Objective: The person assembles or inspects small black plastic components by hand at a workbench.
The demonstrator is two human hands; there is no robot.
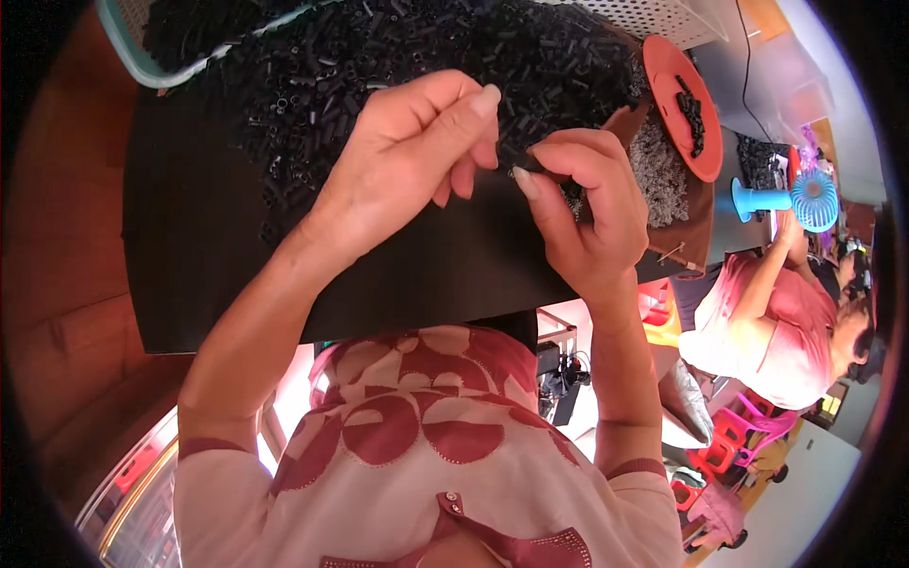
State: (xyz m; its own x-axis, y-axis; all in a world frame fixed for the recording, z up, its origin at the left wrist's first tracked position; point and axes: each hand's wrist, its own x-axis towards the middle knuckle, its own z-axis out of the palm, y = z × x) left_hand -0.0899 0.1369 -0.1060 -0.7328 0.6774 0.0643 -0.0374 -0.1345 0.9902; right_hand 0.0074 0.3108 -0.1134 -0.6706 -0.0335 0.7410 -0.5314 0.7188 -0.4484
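Observation:
My left hand [417, 142] is closed above the black table [379, 293], its thumb pressed to the curled fingers; whatever it may hold is hidden. Just to its right, my right hand [598, 194] has thumb and forefinger brought close together. A tiny dark speck shows at those fingertips, too small to name. Beyond both hands spreads a heap of small black tube-like pieces [312, 85]. Beside my right hand lies a pile of small silvery metal parts [660, 170] in a brown open container [699, 222].
An orange-red dish [670, 71] with black pieces rests over the container's far side. A pale green basket [121, 47] stands far left, a white perforated basket [663, 19] far right. Farther right are a blue fan [812, 201] and a seated person in pink [781, 350].

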